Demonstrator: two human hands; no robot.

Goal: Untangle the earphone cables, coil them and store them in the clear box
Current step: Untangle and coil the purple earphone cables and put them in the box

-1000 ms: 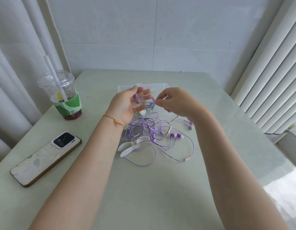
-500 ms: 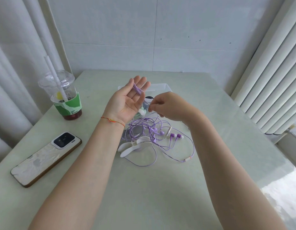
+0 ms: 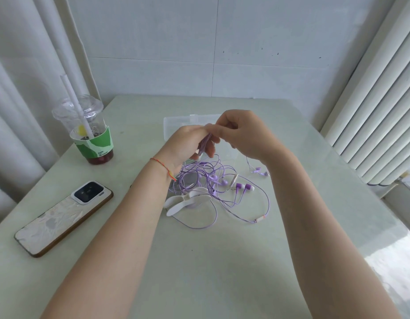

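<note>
Pale table, clear box, contents hidden

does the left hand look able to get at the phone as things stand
Probably not right away. The left hand grips a bundle of purple cable, with the right hand working on it too. The phone lies uncovered beside the left forearm, so the way is free once the cable is released.

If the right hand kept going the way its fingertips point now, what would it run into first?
The right hand points leftward at the left hand, whose fingers hold a purple cable bundle. It would meet those fingers almost at once; they already look in contact, though depth is unclear.
</note>
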